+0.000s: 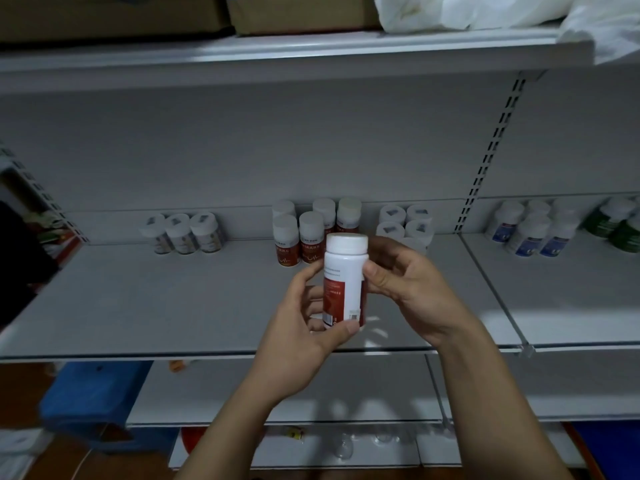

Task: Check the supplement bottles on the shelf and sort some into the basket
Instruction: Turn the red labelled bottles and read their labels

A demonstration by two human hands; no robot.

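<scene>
Both hands hold one white supplement bottle [343,278] with a red label and white cap, upright above the grey shelf [173,299]. My left hand [301,327] grips its lower part from the left, thumb across the bottom front. My right hand [401,282] pinches its upper right side. Behind it several red-label bottles [287,237] stand at the back of the shelf. No basket is in view.
Three pale-label bottles [183,233] stand at back left, several white ones [405,221] at back right. The neighbouring bay holds blue-label bottles [530,233] and green bottles [620,223]. Cardboard boxes [294,12] and a white bag [485,10] sit overhead. A blue crate [93,396] is low left.
</scene>
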